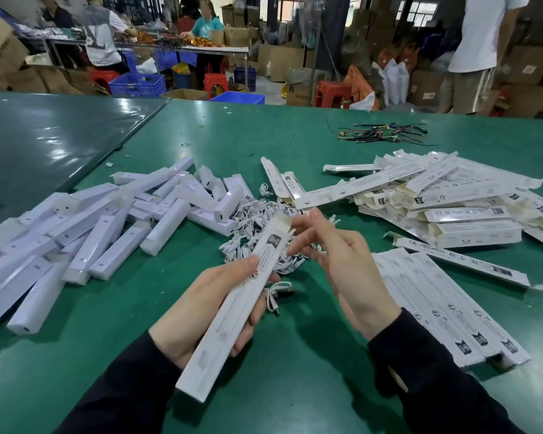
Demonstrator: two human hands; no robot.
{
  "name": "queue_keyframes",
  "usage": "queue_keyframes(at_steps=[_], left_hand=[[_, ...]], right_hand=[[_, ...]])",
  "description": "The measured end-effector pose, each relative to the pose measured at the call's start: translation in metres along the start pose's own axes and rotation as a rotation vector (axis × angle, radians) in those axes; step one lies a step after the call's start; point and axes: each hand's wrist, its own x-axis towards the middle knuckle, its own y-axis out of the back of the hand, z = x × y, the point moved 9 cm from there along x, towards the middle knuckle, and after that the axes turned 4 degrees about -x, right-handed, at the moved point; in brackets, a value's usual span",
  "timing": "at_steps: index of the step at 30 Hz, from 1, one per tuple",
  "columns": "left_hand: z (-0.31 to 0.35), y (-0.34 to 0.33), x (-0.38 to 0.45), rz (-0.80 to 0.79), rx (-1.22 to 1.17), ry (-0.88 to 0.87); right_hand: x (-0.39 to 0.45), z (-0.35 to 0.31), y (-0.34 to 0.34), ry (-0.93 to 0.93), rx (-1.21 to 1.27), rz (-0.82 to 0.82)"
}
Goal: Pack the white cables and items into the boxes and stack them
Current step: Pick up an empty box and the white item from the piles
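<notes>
Left hand grips the long white box mid-length, tilted above the green surface. Right hand, fingers loosely extended and holding nothing, works the top flap. Advice: steady the box, tuck the flap squarely, then stack on the packed boxes at right.

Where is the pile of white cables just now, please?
Centre of the table, the cables lie behind the held box, between the lamps at left and the flat boxes at right.
</notes>
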Motion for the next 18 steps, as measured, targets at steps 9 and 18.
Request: queue_keyframes(at_steps=[9,18], left_hand=[[0.012,-0.005,-0.001,0.082,-0.125,-0.064],[0.034,0.009,-0.008,0.229,-0.468,-0.167]], right_hand=[[0.006,0.004,0.012,0.087,0.060,0.052],[-0.007,0.043,-0.033,0.138,-1.003,-0.457]])
